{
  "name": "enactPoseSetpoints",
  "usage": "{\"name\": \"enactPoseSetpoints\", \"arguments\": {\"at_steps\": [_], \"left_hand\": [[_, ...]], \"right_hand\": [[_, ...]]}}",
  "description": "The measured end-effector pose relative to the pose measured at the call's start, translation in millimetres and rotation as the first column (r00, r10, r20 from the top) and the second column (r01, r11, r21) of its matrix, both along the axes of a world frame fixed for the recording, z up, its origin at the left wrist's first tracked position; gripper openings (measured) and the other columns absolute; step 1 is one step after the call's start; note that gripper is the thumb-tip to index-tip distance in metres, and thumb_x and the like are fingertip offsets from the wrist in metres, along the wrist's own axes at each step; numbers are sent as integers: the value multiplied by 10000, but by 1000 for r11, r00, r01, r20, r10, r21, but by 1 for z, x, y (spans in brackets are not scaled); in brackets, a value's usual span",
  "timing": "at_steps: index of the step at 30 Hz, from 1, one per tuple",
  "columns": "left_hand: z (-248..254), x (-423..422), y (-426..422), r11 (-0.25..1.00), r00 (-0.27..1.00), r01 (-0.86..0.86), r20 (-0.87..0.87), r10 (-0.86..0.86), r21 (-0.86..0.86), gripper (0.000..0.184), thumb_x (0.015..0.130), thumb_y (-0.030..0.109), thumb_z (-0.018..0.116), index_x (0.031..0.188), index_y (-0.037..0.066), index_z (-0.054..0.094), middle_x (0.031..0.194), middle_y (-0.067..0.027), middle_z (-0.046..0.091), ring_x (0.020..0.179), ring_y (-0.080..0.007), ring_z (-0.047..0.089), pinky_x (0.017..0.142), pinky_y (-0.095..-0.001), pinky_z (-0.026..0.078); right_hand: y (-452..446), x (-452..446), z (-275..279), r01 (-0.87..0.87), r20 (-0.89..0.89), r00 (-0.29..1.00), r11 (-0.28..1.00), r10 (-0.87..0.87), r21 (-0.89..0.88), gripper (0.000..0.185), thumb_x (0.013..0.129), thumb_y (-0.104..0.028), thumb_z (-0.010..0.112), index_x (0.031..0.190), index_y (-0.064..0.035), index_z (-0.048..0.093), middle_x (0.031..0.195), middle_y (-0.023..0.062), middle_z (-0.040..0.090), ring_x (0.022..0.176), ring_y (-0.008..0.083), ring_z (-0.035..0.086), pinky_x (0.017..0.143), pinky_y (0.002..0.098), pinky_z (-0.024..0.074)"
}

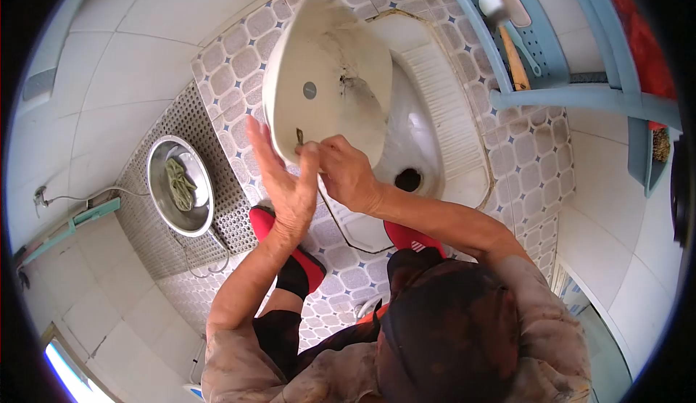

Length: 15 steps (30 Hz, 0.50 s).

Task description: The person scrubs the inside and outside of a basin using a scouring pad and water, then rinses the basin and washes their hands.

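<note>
A large off-white, tub-like vessel (326,113) rises in front of me over part of the white squat toilet (464,142). It has a grey oval mark and dark stains, and a small dark slot or strip shows close to its near edge. My left hand (286,189) is at this near edge with its fingers stretched out along the outer left side and its thumb up. Beside it, my right hand (349,174) has its fingers curled at the same edge, close to my left thumb. What those fingers hold is hidden.
A metal basin (155,174) with a crumpled olive cloth (180,185) stands at the left on a perforated mat (134,218). At the upper right, a blue rack (464,26) holds a wooden-handled brush (515,58) and other items. The toilet's drain hole (408,179) lies uncovered.
</note>
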<state>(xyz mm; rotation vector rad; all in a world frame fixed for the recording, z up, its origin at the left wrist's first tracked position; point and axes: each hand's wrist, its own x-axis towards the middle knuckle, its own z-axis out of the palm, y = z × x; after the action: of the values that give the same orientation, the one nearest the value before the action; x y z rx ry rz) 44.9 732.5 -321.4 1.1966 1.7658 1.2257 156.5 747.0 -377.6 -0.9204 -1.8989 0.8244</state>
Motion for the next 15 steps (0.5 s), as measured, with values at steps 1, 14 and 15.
{"name": "enactPoseSetpoints", "arguments": {"at_steps": [1,14,15], "left_hand": [[-3,4,-4,1000,999,-2,33,2,13,861,826,125,641,1468,-76,103,1501,-275,193,1409,-352,228,1130,-463,227],[27,-16,49,986,983,-105,-140,123,130,524,837,-88,408,1348,6,478,1247,-178,603,1170,-242,575,991,-332,435],[23,-18,48,986,981,-110,-143,129,128,524,837,-88,408,1348,6,478,1247,-178,603,1170,-242,575,991,-332,435]], "right_hand": [[5,-4,7,19,-118,993,998,-26,-65,395,733,-30,620,1128,-57,622,1093,71,652,872,278,585,769,351,514],[-3,8,-27,-283,269,905,938,331,-202,641,677,45,572,1304,-43,474,1295,103,490,1142,334,448,1022,394,377],[-4,13,-36,-289,265,903,935,337,-203,641,677,45,572,1304,-43,474,1295,103,490,1142,334,448,1022,394,377]]}}
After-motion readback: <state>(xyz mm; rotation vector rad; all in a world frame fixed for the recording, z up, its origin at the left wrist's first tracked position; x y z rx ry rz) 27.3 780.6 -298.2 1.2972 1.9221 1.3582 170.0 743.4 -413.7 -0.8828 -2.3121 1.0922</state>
